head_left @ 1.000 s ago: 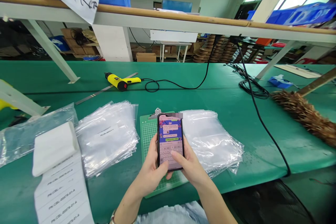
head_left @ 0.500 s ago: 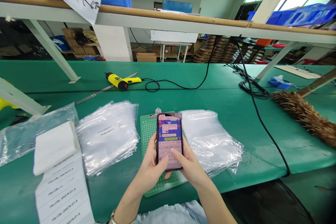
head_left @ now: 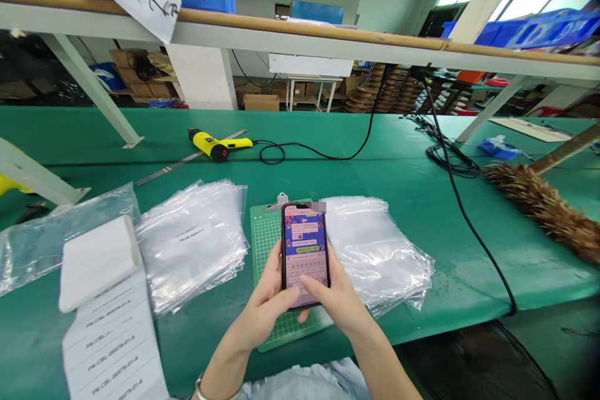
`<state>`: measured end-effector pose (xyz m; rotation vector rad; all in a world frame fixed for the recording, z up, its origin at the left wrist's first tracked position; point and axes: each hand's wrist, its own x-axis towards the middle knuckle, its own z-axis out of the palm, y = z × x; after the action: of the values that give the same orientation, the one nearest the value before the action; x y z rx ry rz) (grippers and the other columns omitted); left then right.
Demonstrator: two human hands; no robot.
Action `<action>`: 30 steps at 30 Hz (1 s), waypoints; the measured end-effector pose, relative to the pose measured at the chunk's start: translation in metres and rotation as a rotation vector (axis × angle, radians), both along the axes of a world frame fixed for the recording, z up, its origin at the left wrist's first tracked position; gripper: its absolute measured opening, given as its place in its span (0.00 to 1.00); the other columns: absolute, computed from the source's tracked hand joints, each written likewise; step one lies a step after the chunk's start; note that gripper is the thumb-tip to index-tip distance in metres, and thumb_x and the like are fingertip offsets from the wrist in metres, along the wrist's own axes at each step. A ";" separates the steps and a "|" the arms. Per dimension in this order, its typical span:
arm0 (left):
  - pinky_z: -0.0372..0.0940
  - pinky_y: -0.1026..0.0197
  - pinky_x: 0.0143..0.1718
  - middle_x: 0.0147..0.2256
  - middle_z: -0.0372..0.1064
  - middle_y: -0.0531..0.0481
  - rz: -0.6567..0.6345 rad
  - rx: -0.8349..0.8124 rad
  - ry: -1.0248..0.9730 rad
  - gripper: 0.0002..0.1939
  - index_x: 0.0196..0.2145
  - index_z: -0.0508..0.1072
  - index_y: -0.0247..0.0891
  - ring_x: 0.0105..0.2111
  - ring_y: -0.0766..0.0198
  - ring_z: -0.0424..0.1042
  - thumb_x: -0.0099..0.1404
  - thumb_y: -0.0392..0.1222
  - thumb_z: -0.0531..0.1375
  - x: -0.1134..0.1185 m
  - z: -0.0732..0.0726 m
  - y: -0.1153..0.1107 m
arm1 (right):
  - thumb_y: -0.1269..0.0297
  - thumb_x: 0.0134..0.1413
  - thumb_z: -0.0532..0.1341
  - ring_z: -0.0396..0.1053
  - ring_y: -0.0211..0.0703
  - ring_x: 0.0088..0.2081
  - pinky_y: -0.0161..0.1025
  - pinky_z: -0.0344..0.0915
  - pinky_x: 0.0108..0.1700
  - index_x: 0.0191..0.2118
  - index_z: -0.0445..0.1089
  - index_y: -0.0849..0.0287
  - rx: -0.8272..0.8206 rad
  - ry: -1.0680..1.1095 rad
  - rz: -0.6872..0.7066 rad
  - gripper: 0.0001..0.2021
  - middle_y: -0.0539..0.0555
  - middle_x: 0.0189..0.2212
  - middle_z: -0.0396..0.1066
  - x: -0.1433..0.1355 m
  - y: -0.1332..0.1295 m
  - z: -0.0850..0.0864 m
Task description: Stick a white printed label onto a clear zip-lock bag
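Hands (head_left: 262, 312) (head_left: 347, 303) cradle a phone (head_left: 304, 237), thumbs (head_left: 319, 289) over keyboard (head_left: 307, 267).

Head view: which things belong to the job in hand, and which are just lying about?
In use:
smartphone, held by left hand and right hand

Apparently lying about:
green clipboard
left plastic-bag stack
right plastic-bag stack
printed label strip
yellow heat gun
metal strip
feather duster

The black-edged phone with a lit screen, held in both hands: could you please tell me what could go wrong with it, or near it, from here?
The black-edged phone could slip from the left hand and the right hand, as both thumbs are over its lit screen, and fall on the green gridded clipboard below.
The right hand might also brush the loose stack of clear plastic bags nearby and spread it.
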<state>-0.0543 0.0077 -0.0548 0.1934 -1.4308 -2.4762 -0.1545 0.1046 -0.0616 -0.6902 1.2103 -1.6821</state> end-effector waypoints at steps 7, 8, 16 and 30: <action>0.65 0.61 0.28 0.51 0.63 0.43 0.033 0.007 -0.014 0.41 0.63 0.40 0.45 0.33 0.60 0.70 0.59 0.46 0.60 0.001 -0.002 -0.004 | 0.63 0.50 0.62 0.71 0.42 0.34 0.37 0.73 0.27 0.56 0.48 0.48 -0.122 -0.041 0.096 0.30 0.56 0.47 0.64 -0.001 0.003 -0.003; 0.66 0.61 0.31 0.51 0.63 0.44 0.077 -0.004 -0.032 0.39 0.62 0.43 0.44 0.37 0.59 0.70 0.60 0.47 0.60 0.001 -0.002 -0.003 | 0.63 0.50 0.62 0.71 0.43 0.35 0.37 0.73 0.27 0.56 0.48 0.48 -0.127 -0.043 0.097 0.30 0.56 0.47 0.64 -0.001 0.003 -0.003; 0.65 0.63 0.25 0.49 0.65 0.42 0.135 -0.088 -0.121 0.37 0.62 0.40 0.44 0.29 0.63 0.70 0.62 0.47 0.57 -0.001 -0.002 0.001 | 0.61 0.50 0.62 0.71 0.44 0.37 0.38 0.73 0.28 0.56 0.48 0.50 -0.128 -0.054 0.096 0.30 0.57 0.47 0.64 0.001 0.001 -0.002; 0.66 0.59 0.34 0.51 0.63 0.42 0.121 -0.045 -0.052 0.40 0.62 0.44 0.43 0.38 0.56 0.70 0.59 0.47 0.60 0.000 -0.001 -0.002 | 0.62 0.50 0.62 0.70 0.44 0.38 0.38 0.73 0.29 0.56 0.48 0.48 -0.115 -0.069 0.100 0.30 0.56 0.49 0.63 0.001 0.002 0.001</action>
<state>-0.0543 0.0056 -0.0562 0.3277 -1.4488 -2.3563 -0.1537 0.1063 -0.0607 -0.7438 1.0209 -1.6877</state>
